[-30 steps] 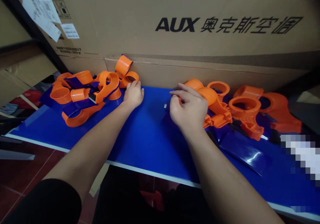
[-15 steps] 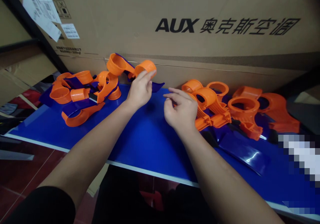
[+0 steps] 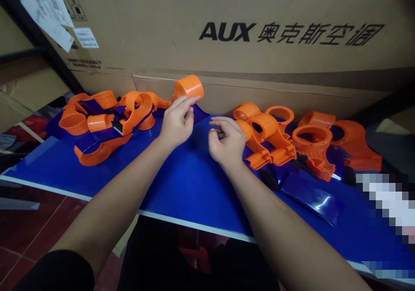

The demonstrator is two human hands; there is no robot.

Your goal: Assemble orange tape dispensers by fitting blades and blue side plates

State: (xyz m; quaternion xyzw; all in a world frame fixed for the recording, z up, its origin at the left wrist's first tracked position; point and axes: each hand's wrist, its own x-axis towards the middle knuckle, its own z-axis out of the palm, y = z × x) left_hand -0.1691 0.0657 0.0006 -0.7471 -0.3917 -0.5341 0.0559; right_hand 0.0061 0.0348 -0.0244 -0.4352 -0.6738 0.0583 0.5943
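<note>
My left hand (image 3: 177,124) is at the back of the blue table, thumb and fingers closed at the lower edge of a tape dispenser's orange ring (image 3: 189,87). Behind the fingers, part of its dark blue side shows; the grip itself is partly hidden. To the right, my right hand (image 3: 227,143) hovers over the table with fingers loosely curled and apart from the thumb, nothing visible in it. Just beside it lie several orange tape dispensers (image 3: 264,126). More orange and blue tape dispensers (image 3: 102,150) are heaped left of my left hand.
A large cardboard box (image 3: 145,27) stands upright along the table's back edge. The blue tabletop (image 3: 191,183) has a pale front edge (image 3: 201,227). Farther right are more orange dispensers (image 3: 313,137) and a shiny blue piece (image 3: 313,196). Dark frame bars (image 3: 58,70) rise at the left.
The dispenser left of my left hand has dropped from standing up to lying low against the heap. The held dispenser has tilted slightly. My right hand's fingers have curled in more.
</note>
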